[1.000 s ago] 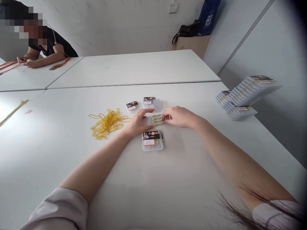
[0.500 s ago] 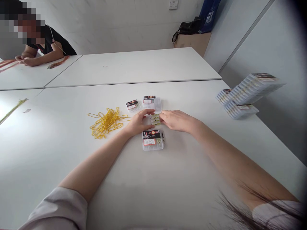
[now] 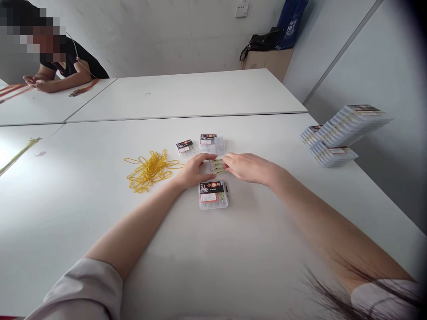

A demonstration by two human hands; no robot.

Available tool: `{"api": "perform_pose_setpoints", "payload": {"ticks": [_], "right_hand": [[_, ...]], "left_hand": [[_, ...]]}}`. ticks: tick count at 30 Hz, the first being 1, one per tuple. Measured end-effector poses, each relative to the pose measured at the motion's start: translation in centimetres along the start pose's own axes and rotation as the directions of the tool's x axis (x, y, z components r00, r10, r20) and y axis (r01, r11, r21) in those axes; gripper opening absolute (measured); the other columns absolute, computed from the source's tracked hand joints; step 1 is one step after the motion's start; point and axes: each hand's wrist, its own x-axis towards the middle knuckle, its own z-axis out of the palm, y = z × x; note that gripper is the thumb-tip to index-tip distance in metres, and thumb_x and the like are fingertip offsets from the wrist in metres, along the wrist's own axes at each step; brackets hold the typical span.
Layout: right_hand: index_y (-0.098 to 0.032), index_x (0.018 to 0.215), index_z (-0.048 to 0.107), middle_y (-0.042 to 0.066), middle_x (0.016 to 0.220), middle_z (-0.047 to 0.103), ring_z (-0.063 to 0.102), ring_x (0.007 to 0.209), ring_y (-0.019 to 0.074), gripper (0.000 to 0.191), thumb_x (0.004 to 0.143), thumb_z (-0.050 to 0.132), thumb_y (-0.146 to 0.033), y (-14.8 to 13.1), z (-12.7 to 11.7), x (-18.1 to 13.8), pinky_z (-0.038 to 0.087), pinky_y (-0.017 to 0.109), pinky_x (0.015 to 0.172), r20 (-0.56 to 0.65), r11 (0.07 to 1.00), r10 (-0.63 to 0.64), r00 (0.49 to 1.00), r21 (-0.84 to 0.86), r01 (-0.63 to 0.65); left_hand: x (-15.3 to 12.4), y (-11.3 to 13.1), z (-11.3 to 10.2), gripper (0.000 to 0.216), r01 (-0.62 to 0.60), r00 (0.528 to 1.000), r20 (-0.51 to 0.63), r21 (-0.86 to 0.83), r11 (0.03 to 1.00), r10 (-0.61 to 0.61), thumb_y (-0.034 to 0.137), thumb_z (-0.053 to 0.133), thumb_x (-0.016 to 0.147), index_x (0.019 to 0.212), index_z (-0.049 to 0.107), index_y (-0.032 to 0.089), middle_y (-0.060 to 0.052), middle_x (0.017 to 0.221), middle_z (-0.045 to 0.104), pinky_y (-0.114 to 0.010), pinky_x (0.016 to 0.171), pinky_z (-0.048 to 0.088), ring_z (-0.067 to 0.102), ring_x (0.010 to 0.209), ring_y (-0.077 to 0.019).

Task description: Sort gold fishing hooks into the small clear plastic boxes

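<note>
Fish hooks on yellowish line [image 3: 216, 167] lie side by side in an open clear plastic box [image 3: 220, 146], its lid tilted away at the far side with a black label card. My left hand [image 3: 192, 173] spans the box from the left, thumb at the near edge and fingers at the far edge. From the right, my right hand [image 3: 250, 168] presses its closed fingertips to the right ends of the hooks; what is between them is hidden. Just in front lies a closed labelled hook box [image 3: 213, 195], with another partly under it. A smaller-looking labelled box [image 3: 186, 147] sits behind my left hand.
Yellow rubber bands or cord loops [image 3: 150, 172] lie heaped left of my left hand. Stacked plastic boxes [image 3: 347, 129] stand at the table's right edge. Greenish strands [image 3: 20, 155] lie far left. Across the table [image 3: 187, 95] a person [image 3: 71, 66] handles reddish strands.
My hands stay at the open box, with only slight finger movement at the right hand. The whole view has shifted slightly. The person across has moved their hands a little.
</note>
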Motion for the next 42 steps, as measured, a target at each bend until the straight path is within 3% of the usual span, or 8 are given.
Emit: {"api": "perform_pose_setpoints", "payload": {"ticks": [6, 9, 14, 22, 29, 34, 38, 42], "right_hand": [[-0.022, 0.096, 0.051, 0.006, 0.092, 0.067, 0.057, 0.066, 0.0179, 0.013, 0.101, 0.04, -0.023, -0.2, -1.6, -1.2, 0.034, 0.03, 0.056, -0.012, 0.996, 0.073, 0.997, 0.052, -0.072], [-0.023, 0.095, 0.048, 0.004, 0.086, 0.066, 0.054, 0.063, 0.0176, 0.012, 0.101, 0.038, -0.024, -0.3, -1.8, -1.4, 0.032, 0.029, 0.055, -0.016, 0.991, 0.084, 0.996, 0.109, -0.082], [-0.023, 0.093, 0.044, 0.004, 0.088, 0.065, 0.053, 0.065, 0.0175, 0.01, 0.1, 0.039, -0.019, -0.4, -1.3, -1.2, 0.031, 0.029, 0.056, -0.075, 0.994, 0.049, 0.996, 0.101, -0.042], [-0.023, 0.094, 0.045, 0.004, 0.09, 0.064, 0.051, 0.064, 0.0165, 0.011, 0.098, 0.039, -0.015, -0.9, -1.0, -1.2, 0.032, 0.028, 0.057, -0.121, 0.995, 0.026, 0.992, 0.1, -0.014], [-0.022, 0.094, 0.049, 0.004, 0.091, 0.063, 0.048, 0.062, 0.0156, 0.012, 0.1, 0.039, -0.018, -0.9, 0.1, -0.5, 0.034, 0.029, 0.058, -0.189, 0.992, -0.031, 0.982, 0.111, 0.053], [-0.021, 0.099, 0.055, 0.006, 0.101, 0.066, 0.058, 0.076, 0.0176, 0.013, 0.1, 0.042, -0.019, -0.8, 0.3, -0.4, 0.04, 0.029, 0.066, -0.272, 0.973, -0.095, 0.958, 0.177, 0.147], [-0.022, 0.116, 0.06, 0.005, 0.1, 0.07, 0.063, 0.08, 0.0194, 0.023, 0.099, 0.045, -0.019, -0.2, -0.4, -0.8, 0.043, 0.03, 0.071, -0.297, 0.973, -0.043, 0.954, 0.204, 0.108], [-0.02, 0.097, 0.067, 0.008, 0.104, 0.071, 0.064, 0.086, 0.0217, 0.021, 0.097, 0.047, -0.017, 1.0, -1.4, -1.4, 0.044, 0.032, 0.075, -0.345, 0.993, 0.002, 0.938, 0.114, 0.04]], "left_hand": [[-0.4, 0.5, -0.3, 0.045, -0.012, 1.0, -0.02, -0.046, 0.999, 0.011, 0.037, 0.068, 0.082, 0.124, 0.064, 0.022, -0.01, 0.131, 0.065, -0.041, 0.102, 0.05, 0.06, 0.125, -0.0264], [-0.5, 0.9, -0.4, 0.029, -0.018, 0.996, -0.094, -0.083, 0.996, 0.01, 0.039, 0.063, 0.086, 0.108, 0.072, 0.021, -0.01, 0.119, 0.068, -0.04, 0.099, 0.051, 0.062, 0.117, -0.0247], [-0.5, 1.0, -0.2, 0.026, -0.064, 0.988, -0.144, -0.067, 0.996, 0.054, 0.043, 0.064, 0.087, 0.09, 0.076, 0.02, -0.01, 0.105, 0.069, -0.041, 0.101, 0.049, 0.065, 0.105, -0.0234], [-0.5, 0.9, 0.0, 0.032, -0.102, 0.986, -0.139, -0.07, 0.992, 0.091, 0.051, 0.066, 0.086, 0.089, 0.076, 0.021, -0.01, 0.105, 0.068, -0.042, 0.1, 0.049, 0.065, 0.102, -0.0233], [-0.5, 0.7, 0.2, 0.027, -0.096, 0.987, -0.134, -0.091, 0.991, 0.083, 0.047, 0.066, 0.085, 0.086, 0.074, 0.021, -0.01, 0.106, 0.068, -0.041, 0.098, 0.05, 0.066, 0.102, -0.0228], [-0.5, 1.0, -0.1, 0.023, -0.084, 0.991, -0.117, -0.097, 0.992, 0.072, 0.041, 0.063, 0.085, 0.085, 0.071, 0.019, -0.009, 0.101, 0.069, -0.039, 0.093, 0.051, 0.065, 0.099, -0.0217], [-0.5, 1.1, -0.2, 0.02, -0.076, 0.99, -0.125, -0.099, 0.992, 0.063, 0.039, 0.061, 0.086, 0.084, 0.069, 0.02, -0.008, 0.1, 0.069, -0.039, 0.094, 0.051, 0.064, 0.099, -0.0215], [-0.5, 1.0, -0.1, 0.021, -0.058, 0.989, -0.138, -0.103, 0.993, 0.044, 0.041, 0.062, 0.085, 0.083, 0.069, 0.02, -0.008, 0.101, 0.069, -0.039, 0.094, 0.051, 0.064, 0.103, -0.0224]]}}
